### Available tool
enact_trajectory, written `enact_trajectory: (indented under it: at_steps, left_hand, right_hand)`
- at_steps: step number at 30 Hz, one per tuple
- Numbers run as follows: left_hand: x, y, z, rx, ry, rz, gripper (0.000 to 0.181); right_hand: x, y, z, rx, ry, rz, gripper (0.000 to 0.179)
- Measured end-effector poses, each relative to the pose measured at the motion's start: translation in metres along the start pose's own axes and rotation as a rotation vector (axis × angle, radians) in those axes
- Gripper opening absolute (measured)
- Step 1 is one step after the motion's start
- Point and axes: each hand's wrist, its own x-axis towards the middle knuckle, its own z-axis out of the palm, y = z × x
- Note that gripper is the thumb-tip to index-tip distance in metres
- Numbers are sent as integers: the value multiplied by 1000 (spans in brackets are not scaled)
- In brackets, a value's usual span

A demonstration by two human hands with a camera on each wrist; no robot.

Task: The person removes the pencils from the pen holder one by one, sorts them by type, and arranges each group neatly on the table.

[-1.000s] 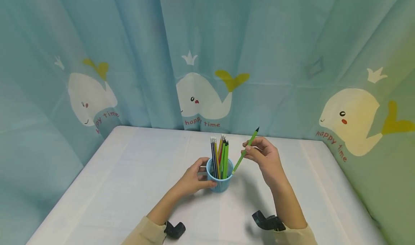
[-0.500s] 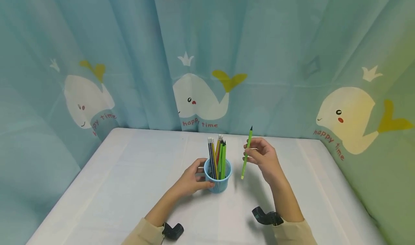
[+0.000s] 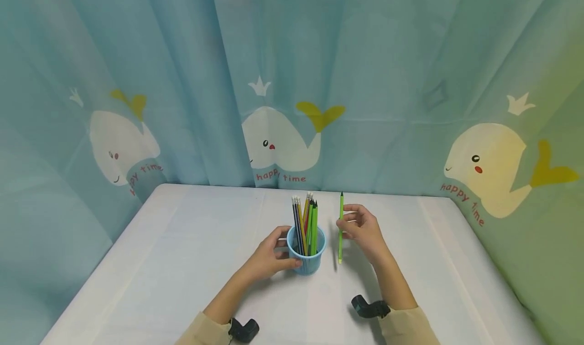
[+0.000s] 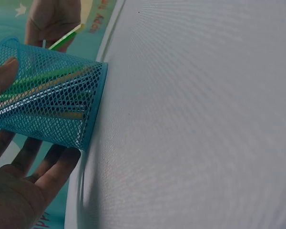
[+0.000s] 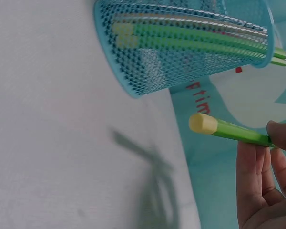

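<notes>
Green pencil (image 3: 340, 246) upright, yellow end down, we find pinched between thumb and fingers of the right hand (image 3: 362, 229), held above the table (image 3: 205, 264) just right of the blue mesh cup (image 3: 308, 268), which the left hand (image 3: 268, 256) grips. Several pencils (image 3: 315, 226) stand in the cup; this one is outside, unreleased, so we judge its handling unfinished. We see bare table to either side, its far edge and the curtain (image 3: 388, 142) behind.
</notes>
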Motion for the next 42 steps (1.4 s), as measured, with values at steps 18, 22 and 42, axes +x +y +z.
enact_trajectory:
  at_steps: [18, 22, 42]
  left_hand:
    - [-1, 1, 0, 4, 2, -22, 75]
    - [0, 1, 0, 7, 7, -22, 76]
    - [1, 2, -1, 25, 3, -28, 76]
  right_hand:
    - [4, 5, 8, -42, 6, 70, 46]
    - [12, 16, 8, -82, 2, 95, 47]
    - [30, 25, 13, -342, -87, 212, 54]
